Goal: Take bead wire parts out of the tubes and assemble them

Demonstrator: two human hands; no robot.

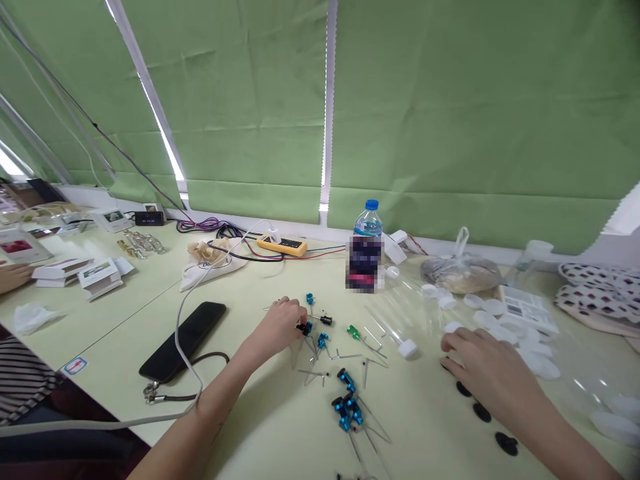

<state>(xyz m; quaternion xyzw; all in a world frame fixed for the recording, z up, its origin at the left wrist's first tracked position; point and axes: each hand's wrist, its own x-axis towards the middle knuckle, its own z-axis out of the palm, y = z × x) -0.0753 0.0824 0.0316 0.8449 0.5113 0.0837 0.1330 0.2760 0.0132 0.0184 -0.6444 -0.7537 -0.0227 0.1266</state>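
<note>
My left hand (285,323) is closed in a pinch at a small blue-and-black fitting (305,328) with a thin metal rod; the fingers partly cover it. Around it on the table lie a black-ended rod (325,320), blue fittings (323,341), a green fitting with a rod (354,331) and bent metal rods (314,375). A cluster of blue-and-black fittings (349,407) lies nearer me. My right hand (485,367) is low over the table, fingers bent and apart, thumb beside a black disc partly hidden underneath. More black discs (482,412) lie below its wrist side.
White round caps (530,350) and clear plastic tubes (393,320) lie around my right hand. A water bottle (369,220) and yellow power strip (283,246) stand farther back. A phone (184,341) and white cable (181,347) are left. Another person's hand (15,277) rests far left.
</note>
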